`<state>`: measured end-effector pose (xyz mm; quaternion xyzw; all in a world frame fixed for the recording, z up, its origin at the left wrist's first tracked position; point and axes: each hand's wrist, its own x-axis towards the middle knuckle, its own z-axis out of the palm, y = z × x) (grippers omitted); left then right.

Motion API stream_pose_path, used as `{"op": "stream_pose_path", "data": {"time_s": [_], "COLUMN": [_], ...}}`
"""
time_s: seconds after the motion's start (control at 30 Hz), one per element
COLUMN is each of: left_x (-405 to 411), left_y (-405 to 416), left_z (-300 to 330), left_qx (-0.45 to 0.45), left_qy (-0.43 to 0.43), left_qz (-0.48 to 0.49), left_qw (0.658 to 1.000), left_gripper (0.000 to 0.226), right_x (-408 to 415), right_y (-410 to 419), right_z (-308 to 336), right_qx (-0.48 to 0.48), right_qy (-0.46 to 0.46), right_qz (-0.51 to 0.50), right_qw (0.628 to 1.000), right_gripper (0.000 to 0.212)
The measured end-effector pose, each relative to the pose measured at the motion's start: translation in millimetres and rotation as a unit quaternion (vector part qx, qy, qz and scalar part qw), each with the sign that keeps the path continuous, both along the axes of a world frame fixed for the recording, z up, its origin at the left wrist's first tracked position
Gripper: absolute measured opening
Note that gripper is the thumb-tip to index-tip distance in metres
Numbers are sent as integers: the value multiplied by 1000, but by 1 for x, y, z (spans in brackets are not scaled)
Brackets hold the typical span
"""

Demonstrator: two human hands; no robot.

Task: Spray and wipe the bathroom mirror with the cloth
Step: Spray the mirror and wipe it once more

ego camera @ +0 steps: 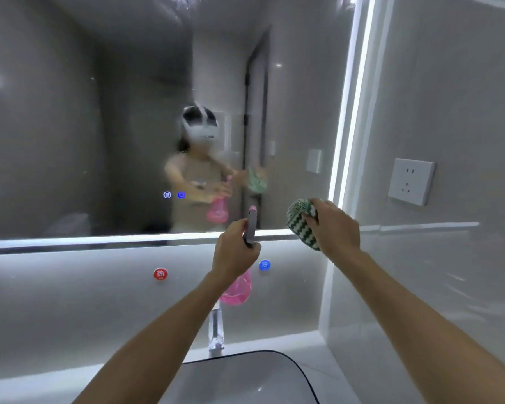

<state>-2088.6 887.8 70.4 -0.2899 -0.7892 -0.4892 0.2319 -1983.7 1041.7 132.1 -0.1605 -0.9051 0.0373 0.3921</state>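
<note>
Grey-tiled walls surround one mirror, edged with a lit strip, above one basin with one tap. Two round markers sit on the wall below, red then blue. Left hand grips one pink spray bottle before the mirror's lower edge. Right hand clutches one green-and-white cloth near the mirror's right corner. One socket lies rightmost.
</note>
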Motion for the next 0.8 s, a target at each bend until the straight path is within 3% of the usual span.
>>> {"op": "stream_pose_path", "data": {"time_s": [0.37,0.8], "left_x": [0,-16], "left_y": [-181,-363], "left_z": [-39,-47], "left_qx": [-55,12], "left_qy": [-20,-33], "left_qz": [178,297], "left_qw": [982,954], "left_gripper": [33,13], "right_x": [-82,-141], "right_y": [-161,-333], "right_z": [-46,-58], "right_qx": [-34,-167], "right_qy": [-75,-94], "right_qz": [210,311], "right_qw": [974,931], "right_gripper": [25,31]}}
